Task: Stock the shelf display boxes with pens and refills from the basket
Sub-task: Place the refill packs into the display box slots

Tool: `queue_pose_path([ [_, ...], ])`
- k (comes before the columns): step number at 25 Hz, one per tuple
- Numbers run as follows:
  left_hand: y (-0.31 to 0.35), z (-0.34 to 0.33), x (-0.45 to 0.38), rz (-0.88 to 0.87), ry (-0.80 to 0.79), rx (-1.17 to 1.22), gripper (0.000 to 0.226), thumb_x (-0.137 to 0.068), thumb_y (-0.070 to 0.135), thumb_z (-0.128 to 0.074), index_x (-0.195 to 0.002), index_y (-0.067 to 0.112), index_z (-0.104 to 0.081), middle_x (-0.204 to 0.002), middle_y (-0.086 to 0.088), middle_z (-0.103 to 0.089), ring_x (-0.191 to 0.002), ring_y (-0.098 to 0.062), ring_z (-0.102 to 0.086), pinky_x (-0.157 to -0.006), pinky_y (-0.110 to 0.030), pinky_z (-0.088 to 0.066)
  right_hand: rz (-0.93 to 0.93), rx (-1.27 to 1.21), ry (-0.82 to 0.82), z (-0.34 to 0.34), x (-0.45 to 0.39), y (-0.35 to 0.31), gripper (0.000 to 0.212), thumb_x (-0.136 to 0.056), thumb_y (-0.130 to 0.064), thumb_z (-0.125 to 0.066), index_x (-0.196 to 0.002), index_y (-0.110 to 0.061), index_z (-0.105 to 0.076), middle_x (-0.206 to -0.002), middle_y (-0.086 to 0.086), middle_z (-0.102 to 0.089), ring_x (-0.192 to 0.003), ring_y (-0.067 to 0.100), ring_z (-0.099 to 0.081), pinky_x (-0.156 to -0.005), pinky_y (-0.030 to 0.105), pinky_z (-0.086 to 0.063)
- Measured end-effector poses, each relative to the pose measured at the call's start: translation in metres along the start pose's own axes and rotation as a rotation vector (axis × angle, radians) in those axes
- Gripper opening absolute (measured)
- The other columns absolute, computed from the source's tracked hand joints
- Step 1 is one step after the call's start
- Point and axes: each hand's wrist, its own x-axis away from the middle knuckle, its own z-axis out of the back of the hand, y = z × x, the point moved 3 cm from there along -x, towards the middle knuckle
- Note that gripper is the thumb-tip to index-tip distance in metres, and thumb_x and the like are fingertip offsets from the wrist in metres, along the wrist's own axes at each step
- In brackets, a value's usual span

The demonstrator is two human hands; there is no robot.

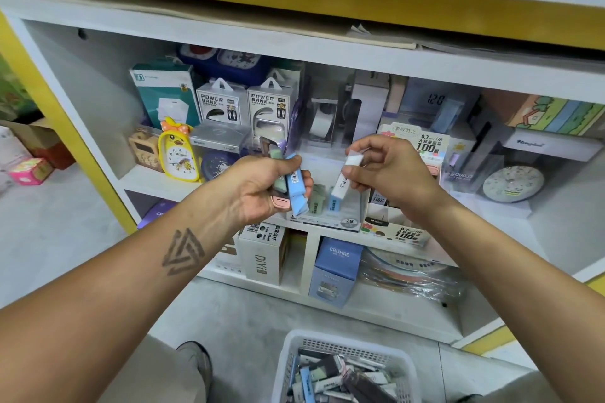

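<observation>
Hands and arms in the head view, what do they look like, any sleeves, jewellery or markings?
Both forearms are bare, with no sleeves in view. The left forearm carries a dark tattoo of interlocking triangles. The left hand and right hand are bare too: no gloves, and no rings, watch or bracelet show.

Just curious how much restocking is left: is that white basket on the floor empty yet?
Not empty. The white basket holds a jumbled pile of small refill packs, nearly up to its rim.
</observation>
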Motion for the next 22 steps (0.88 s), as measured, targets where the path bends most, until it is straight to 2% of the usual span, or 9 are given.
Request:
queue_pose_path([
  [3, 0.001, -0.001, 0.001, 0.004, -0.003, 0.004, 0.006, -0.095, 0.008, -0.058, -0.094, 0.003, -0.061, -0.072, -0.016, -0.068, -0.058, -0.024, -0.068, -0.057, -0.036, -0.061, 0.010, 0.057, -0.017, 0.003, -0.001, 0.002, 0.003, -0.093, -0.003, -0.066, -0.095, -0.004, -0.069, -0.072, 0.011, -0.075, -0.066, 0.023, -0.073, -0.062, 0.026, -0.059],
  [5, 0.003, -0.001, 0.001, 0.002, 0.004, 0.007, 0.006, -0.096, 0.007, -0.057, -0.095, 0.004, -0.061, -0.074, -0.016, -0.067, -0.059, -0.024, -0.068, -0.056, -0.035, -0.060, 0.024, 0.136, 0.002, 0.005, -0.001, 0.003, 0.005, -0.092, -0.007, -0.069, -0.090, -0.008, -0.073, -0.073, 0.007, -0.075, -0.067, 0.022, -0.072, -0.064, 0.029, -0.059],
  [7, 0.005, -0.001, 0.001, -0.006, 0.017, 0.015, 0.006, -0.097, 0.008, -0.056, -0.095, 0.003, -0.060, -0.076, -0.016, -0.065, -0.059, -0.023, -0.067, -0.055, -0.035, -0.060, 0.046, 0.234, 0.032, 0.007, -0.002, 0.003, 0.007, -0.090, -0.008, -0.072, -0.086, -0.013, -0.076, -0.077, 0.008, -0.075, -0.066, 0.023, -0.070, -0.067, 0.035, -0.060],
  [9, 0.008, 0.002, -0.001, -0.019, 0.029, 0.027, 0.007, -0.097, 0.009, -0.055, -0.093, 0.004, -0.059, -0.075, -0.015, -0.063, -0.058, -0.022, -0.065, -0.054, -0.033, -0.059, 0.029, 0.219, 0.007, 0.008, 0.000, 0.002, 0.007, -0.089, -0.006, -0.072, -0.086, -0.011, -0.076, -0.079, 0.013, -0.074, -0.067, 0.023, -0.072, -0.070, 0.036, -0.062],
  [11, 0.012, 0.005, -0.002, -0.029, 0.037, 0.035, 0.007, -0.098, 0.009, -0.055, -0.093, 0.005, -0.059, -0.074, -0.013, -0.063, -0.060, -0.020, -0.064, -0.058, -0.033, -0.059, -0.002, 0.229, -0.073, 0.008, 0.003, 0.001, 0.003, -0.087, -0.011, -0.076, -0.084, -0.011, -0.076, -0.076, 0.009, -0.074, -0.071, 0.022, -0.074, -0.069, 0.032, -0.060],
  [13, 0.013, 0.008, -0.003, -0.028, 0.038, 0.034, 0.007, -0.098, 0.010, -0.055, -0.094, 0.006, -0.059, -0.075, -0.012, -0.063, -0.065, -0.020, -0.064, -0.066, -0.036, -0.056, -0.002, 0.366, -0.131, 0.008, 0.004, 0.001, 0.007, -0.083, -0.020, -0.081, -0.080, -0.017, -0.075, -0.075, 0.004, -0.074, -0.071, 0.020, -0.071, -0.071, 0.031, -0.057],
  [17, 0.011, 0.009, -0.001, -0.027, 0.049, 0.016, 0.008, -0.099, 0.010, -0.054, -0.094, 0.006, -0.059, -0.078, -0.012, -0.062, -0.069, -0.020, -0.063, -0.067, -0.036, -0.056, 0.044, 0.583, -0.152, 0.005, 0.002, 0.001, 0.019, -0.082, -0.009, -0.079, -0.087, -0.025, -0.071, -0.075, -0.003, -0.061, -0.069, 0.013, -0.059, -0.078, 0.033, -0.055],
  [20, 0.011, 0.008, -0.001, -0.025, 0.044, 0.022, 0.008, -0.098, 0.009, -0.053, -0.093, 0.005, -0.059, -0.078, -0.012, -0.062, -0.068, -0.021, -0.063, -0.065, -0.036, -0.057, 0.091, 0.531, -0.137, 0.004, 0.001, 0.000, 0.024, -0.078, -0.004, -0.082, -0.090, -0.023, -0.074, -0.080, 0.004, -0.067, -0.079, 0.021, -0.067, -0.086, 0.040, -0.058],
  [22, 0.010, 0.009, 0.000, -0.023, 0.042, 0.017, 0.008, -0.098, 0.009, -0.054, -0.093, 0.005, -0.059, -0.078, -0.012, -0.062, -0.069, -0.022, -0.063, -0.065, -0.036, -0.057, 0.113, 0.505, -0.134, 0.004, 0.001, -0.001, 0.024, -0.077, -0.006, -0.083, -0.089, -0.025, -0.076, -0.083, 0.002, -0.071, -0.081, 0.016, -0.068, -0.085, 0.039, -0.059],
])
